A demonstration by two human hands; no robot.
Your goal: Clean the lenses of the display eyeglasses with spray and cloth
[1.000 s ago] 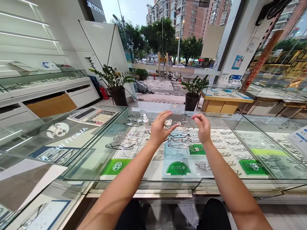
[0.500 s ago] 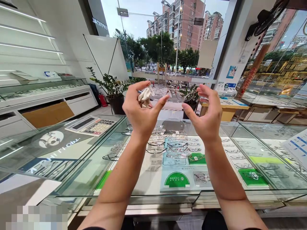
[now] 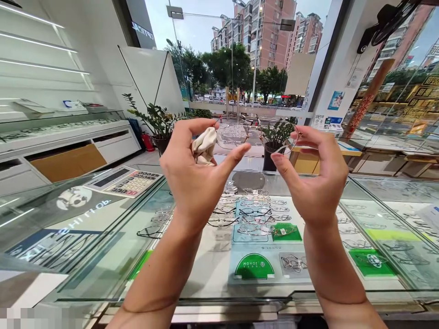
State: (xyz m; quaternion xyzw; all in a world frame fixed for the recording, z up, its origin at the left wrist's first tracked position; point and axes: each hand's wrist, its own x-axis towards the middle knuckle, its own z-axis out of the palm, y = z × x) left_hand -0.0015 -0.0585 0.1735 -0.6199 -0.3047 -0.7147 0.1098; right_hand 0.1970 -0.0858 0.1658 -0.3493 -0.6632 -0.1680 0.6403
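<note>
A pair of thin-rimmed eyeglasses (image 3: 247, 135) is held up between my two hands, above the display case; the lenses are see-through and hard to make out against the street. My left hand (image 3: 194, 171) grips the left side of the frame near the fingertips, and a crumpled pale cloth (image 3: 205, 146) is tucked in its curled fingers. My right hand (image 3: 313, 171) pinches the other side of the frame between thumb and fingers. Part of the left side is hidden behind the cloth and fingers.
Below lies a glass display case (image 3: 206, 256) with rows of spectacles (image 3: 255, 211) and green cards (image 3: 254, 266). A calculator (image 3: 123, 181) rests on the glass at left. Potted plants (image 3: 156, 121) stand beyond, before the glass doors. A wall fan (image 3: 387, 27) hangs at upper right.
Both hands look larger and lie further apart, the right one shifted right and lower, the left one leftward. The eyeglasses also appear larger. The cloth stays in my left hand.
</note>
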